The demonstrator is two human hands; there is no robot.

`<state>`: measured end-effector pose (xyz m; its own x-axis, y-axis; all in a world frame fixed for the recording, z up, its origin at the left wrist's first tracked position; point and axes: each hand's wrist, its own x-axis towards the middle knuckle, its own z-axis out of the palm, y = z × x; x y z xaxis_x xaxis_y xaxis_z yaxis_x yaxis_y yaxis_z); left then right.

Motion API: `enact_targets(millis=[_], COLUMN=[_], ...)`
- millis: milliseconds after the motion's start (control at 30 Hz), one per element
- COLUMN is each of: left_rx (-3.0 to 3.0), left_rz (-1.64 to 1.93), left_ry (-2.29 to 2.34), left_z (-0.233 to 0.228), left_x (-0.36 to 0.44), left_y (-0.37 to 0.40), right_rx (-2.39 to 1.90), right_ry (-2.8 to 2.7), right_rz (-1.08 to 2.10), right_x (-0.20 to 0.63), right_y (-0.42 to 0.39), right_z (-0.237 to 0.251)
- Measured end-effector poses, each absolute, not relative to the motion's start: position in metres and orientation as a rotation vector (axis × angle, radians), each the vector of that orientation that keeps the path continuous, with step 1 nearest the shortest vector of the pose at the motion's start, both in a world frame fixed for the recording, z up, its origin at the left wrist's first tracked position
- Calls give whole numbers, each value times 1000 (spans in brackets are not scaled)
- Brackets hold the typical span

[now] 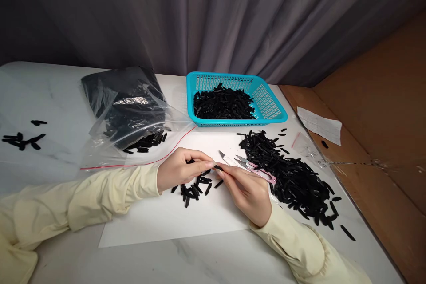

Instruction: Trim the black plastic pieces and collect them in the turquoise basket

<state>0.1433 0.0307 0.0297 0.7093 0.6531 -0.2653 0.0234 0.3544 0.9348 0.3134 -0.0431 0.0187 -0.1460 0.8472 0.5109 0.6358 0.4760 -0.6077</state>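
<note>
Over a white sheet of paper (pixel 143 226), my left hand (pixel 181 171) and my right hand (pixel 248 191) meet fingertip to fingertip. Between them is a small black strip (pixel 218 167), pinched by both; the fingers cover most of it. Below the hands lies a loose cluster of black strips (pixel 193 191). Pink-handled thread snips (pixel 262 174) rest with blades apart just beyond my right hand, against a long heap of the same strips (pixel 296 179). A pale pointed blade (pixel 226 157) lies beside the snips.
A blue plastic basket (pixel 284 115) holding black strips stands at the back. Left of it lies a clear zip bag (pixel 96 142) with strips inside, over a black bag (pixel 123 84). Several strips (pixel 23 141) lie far left. Cardboard (pixel 376 159) and a paper slip (pixel 319 125) are at right.
</note>
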Motion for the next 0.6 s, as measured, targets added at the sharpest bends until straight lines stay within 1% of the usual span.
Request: enact_targets(millis=[333,500,600], left_rx=[1161,1308,1504], left_rz=[438,454,510], left_ry=[711,728,762], left_z=[30,29,30], left_x=[144,143,142], left_y=[31,30,28], right_rx=[-1253,-1318,-1338], right_ry=[-1831,-1727,-1612], right_rz=[269,418,606], right_x=[314,314,313], right_y=[-43,-43,-43], right_z=[15,16,16])
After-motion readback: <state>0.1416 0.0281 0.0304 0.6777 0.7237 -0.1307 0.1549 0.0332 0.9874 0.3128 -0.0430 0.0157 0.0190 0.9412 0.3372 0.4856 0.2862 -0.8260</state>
